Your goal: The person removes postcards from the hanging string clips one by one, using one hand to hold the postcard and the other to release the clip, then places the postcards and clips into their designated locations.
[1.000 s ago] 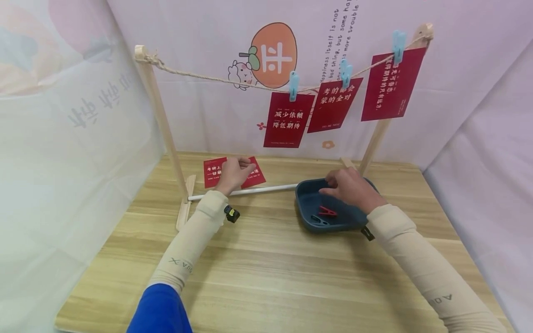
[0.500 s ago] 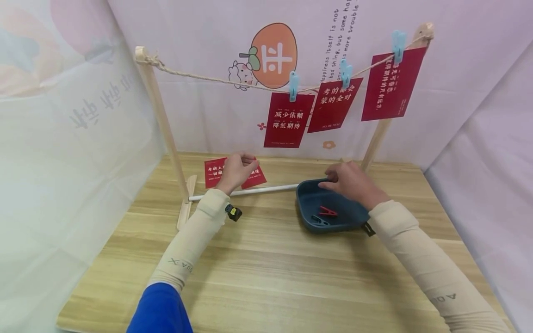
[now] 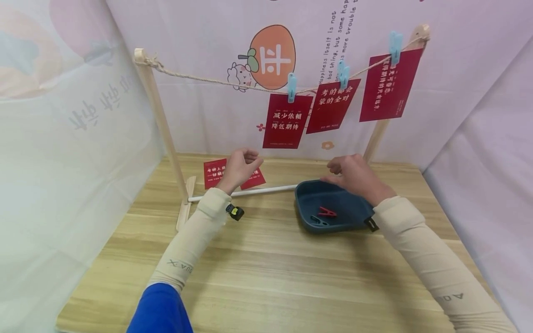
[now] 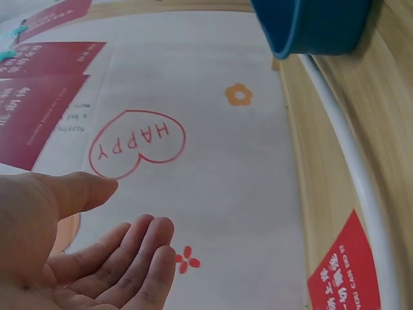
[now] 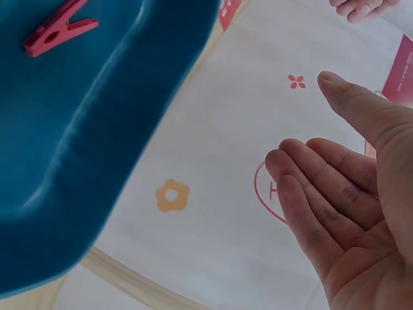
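My left hand hovers over two red cards lying at the back left of the table, partly covering them; the left card shows more than the right card. In the left wrist view its fingers are relaxed, with nothing in them. Above the back of a blue basin is my right hand, its palm bare and thumb apart in the right wrist view. Inside the basin lie a red clothespin and a dark clothespin. Three red cards, such as the middle card, hang from a rope.
The rope sags between a left wooden post and a right wooden post. Light blue clothespins grip the hanging cards. A white rod runs low behind the basin. A printed cloth backs the table.
Both hands have lifted slightly; the left has drifted a little to the right. The right hand has moved up from over the basin toward its back rim. Cards and clothespins stay put.
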`<state>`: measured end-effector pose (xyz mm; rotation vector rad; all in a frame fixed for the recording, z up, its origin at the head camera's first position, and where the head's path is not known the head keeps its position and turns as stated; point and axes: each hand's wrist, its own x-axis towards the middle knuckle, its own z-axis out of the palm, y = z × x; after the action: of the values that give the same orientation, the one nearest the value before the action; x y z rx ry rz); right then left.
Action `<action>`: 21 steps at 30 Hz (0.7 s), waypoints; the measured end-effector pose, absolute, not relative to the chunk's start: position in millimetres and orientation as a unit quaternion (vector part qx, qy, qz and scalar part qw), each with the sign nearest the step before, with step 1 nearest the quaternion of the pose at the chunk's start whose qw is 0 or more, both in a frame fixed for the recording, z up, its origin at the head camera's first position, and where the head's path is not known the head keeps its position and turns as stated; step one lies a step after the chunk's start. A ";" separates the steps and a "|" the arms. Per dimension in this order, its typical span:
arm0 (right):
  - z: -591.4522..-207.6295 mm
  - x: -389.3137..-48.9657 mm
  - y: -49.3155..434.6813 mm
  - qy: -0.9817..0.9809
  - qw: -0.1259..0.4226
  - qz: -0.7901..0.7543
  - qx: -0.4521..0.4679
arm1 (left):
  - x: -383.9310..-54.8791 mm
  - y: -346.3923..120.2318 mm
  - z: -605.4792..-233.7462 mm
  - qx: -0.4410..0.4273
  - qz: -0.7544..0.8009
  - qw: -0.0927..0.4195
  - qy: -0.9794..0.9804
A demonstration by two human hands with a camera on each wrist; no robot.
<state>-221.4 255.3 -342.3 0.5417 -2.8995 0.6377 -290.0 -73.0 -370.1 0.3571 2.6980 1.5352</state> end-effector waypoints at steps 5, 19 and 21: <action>-332.3 -219.7 256.2 -0.960 0.065 0.209 0.174 | -287.3 -69.9 -364.2 0.127 0.503 0.007 0.855; -307.6 -219.4 251.0 -0.955 0.111 0.198 0.189 | -278.8 -62.4 -349.3 0.156 0.550 -0.002 0.821; -302.1 -219.3 249.8 -0.954 0.117 0.200 0.190 | -277.7 -61.6 -347.6 0.157 0.557 -0.008 0.815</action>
<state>-219.3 249.8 -302.1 0.5572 -2.7921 0.5852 -277.7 -61.6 -347.6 0.4972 2.5738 1.7587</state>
